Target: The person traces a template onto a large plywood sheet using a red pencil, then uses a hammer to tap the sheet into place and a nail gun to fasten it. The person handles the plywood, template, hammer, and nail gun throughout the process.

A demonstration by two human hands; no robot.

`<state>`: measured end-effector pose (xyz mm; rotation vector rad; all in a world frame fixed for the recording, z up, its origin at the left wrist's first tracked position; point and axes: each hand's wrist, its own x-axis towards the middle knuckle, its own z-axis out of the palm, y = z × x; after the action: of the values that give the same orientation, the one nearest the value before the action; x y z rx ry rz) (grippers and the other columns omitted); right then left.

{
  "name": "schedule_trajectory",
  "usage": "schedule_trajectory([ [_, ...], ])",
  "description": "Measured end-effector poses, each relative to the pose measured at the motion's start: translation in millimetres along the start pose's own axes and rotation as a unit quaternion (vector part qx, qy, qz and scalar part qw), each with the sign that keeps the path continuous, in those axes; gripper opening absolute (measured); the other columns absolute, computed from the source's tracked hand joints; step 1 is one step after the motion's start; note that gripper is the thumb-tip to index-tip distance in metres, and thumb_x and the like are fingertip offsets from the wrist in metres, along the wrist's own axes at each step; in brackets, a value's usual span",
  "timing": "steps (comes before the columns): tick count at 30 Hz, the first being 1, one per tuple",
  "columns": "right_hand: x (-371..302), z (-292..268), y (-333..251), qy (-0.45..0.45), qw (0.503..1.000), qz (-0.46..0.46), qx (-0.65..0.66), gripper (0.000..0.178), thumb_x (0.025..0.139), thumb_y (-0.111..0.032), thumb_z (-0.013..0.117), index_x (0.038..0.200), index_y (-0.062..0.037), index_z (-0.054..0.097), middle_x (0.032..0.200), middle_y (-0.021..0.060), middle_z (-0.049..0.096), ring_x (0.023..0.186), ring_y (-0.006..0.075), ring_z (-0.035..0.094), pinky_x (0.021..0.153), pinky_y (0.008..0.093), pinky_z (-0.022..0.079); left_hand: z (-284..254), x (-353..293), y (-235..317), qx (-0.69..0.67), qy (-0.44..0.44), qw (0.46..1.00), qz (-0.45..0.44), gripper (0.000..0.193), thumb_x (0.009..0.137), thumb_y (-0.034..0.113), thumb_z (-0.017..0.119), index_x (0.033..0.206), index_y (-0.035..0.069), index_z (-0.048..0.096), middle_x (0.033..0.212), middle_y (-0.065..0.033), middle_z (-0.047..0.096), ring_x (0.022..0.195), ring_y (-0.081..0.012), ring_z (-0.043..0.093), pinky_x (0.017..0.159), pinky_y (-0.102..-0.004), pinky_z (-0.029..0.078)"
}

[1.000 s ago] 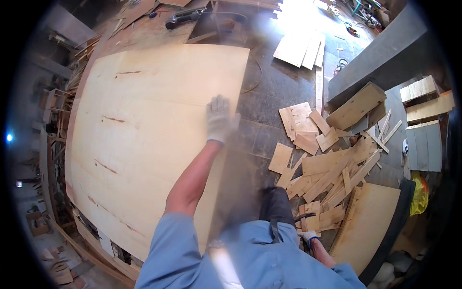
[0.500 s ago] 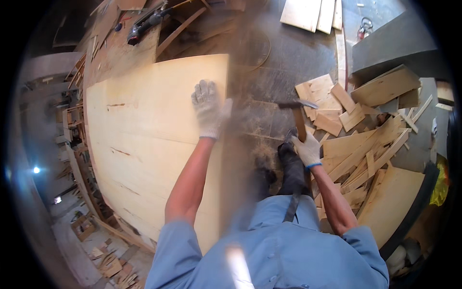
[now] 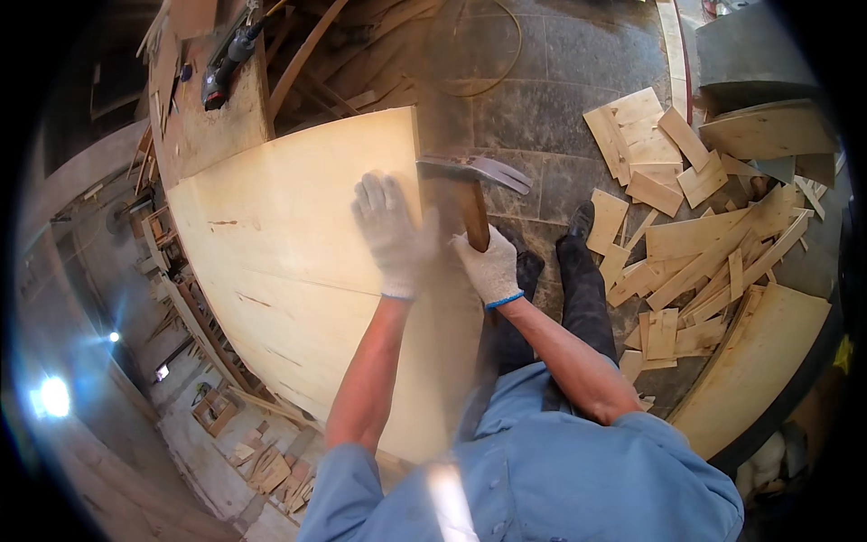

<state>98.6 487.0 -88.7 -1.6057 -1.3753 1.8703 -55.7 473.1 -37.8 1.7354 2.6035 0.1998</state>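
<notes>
A large pale wooden board (image 3: 271, 235) lies before me on the left, with a few dark cracks in its face. My left hand (image 3: 388, 230), in a whitish work glove, rests flat on it near the right edge, fingers stretched out. The thumb side is smeared by a blurred vertical band. In my gloved right hand (image 3: 492, 266) is a claw hammer (image 3: 475, 203), gripped by its wooden handle. Its metal head is up, beside the board's right edge, with the claw pointing right. Whether the head touches the edge I cannot tell.
Scattered wood offcuts (image 3: 695, 271) cover the floor on the right. A curved pale panel (image 3: 759, 370) leans near them. A dark power tool (image 3: 230, 68) lies on a wooden surface at the far left. A thin hose or cable (image 3: 515, 54) loops over the floor ahead.
My right hand has brought the hammer left, from over the floor to the board's right edge. My left hand stays flat on the board. The whole view has shifted somewhat.
</notes>
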Motion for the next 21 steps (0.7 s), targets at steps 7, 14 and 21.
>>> schedule_trajectory([
  [7,24.3,-48.8,-18.9,-0.030,0.994,-0.068,-0.084,0.022,0.088,-0.022,0.081,0.093,-0.0037,0.069,0.076,0.0116,0.070,0.069,0.0235,0.069,0.067,0.0367,0.053,-3.2,1.1,0.6,0.004,0.013,1.000,0.010,0.096,0.087,0.027,0.079,0.166,0.005,0.029,0.172,-0.0255,0.022,0.161,-0.0424,0.017,0.130,-0.0551,0.012],
  [14,79.3,-116.9,-107.5,-0.158,0.985,0.060,-0.024,0.016,0.093,-0.017,0.074,0.093,-0.0042,0.064,0.062,0.0006,0.058,0.043,0.0108,0.054,0.040,0.0293,0.041,-10.2,10.0,3.0,-0.005,0.003,1.000,0.008,0.102,0.089,0.030,0.076,0.169,0.005,0.019,0.172,-0.0277,0.018,0.161,-0.0453,0.015,0.130,-0.0577,0.011],
  [21,134.6,-136.3,-204.8,-0.275,0.938,0.157,-0.145,0.025,0.090,-0.027,0.076,0.094,-0.0047,0.063,0.066,0.0006,0.058,0.047,0.0111,0.055,0.040,0.0301,0.041,-3.3,56.6,17.6,-0.011,-0.017,0.999,-0.032,0.091,0.095,0.033,0.069,0.165,-0.002,0.024,0.171,-0.0292,0.020,0.160,-0.0473,0.017,0.130,-0.0589,0.013],
])
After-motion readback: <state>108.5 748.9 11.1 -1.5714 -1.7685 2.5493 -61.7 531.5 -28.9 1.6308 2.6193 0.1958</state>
